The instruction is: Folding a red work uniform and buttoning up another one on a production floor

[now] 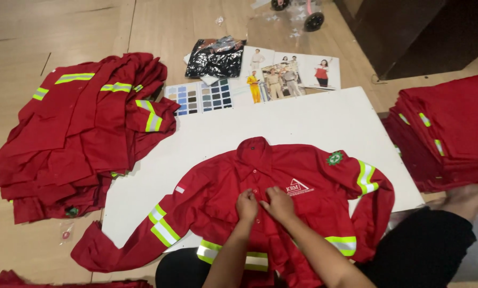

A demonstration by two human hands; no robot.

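Left hand, right hand: fingers pinching red shirt placket (spread on white board).

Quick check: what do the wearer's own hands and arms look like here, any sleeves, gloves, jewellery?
Both are bare: the left hand and right hand show no gloves, rings or watch. Both forearms are uncovered up to the frame edge, with no sleeve or cuff in view. Dark trousers show at the knees below.

1. Shirt: spread on board, both hands on its front.
2. Loose shirt heap: left of board.
3. Folded stack: right.
4. Swatch cards, catalogue: behind board.
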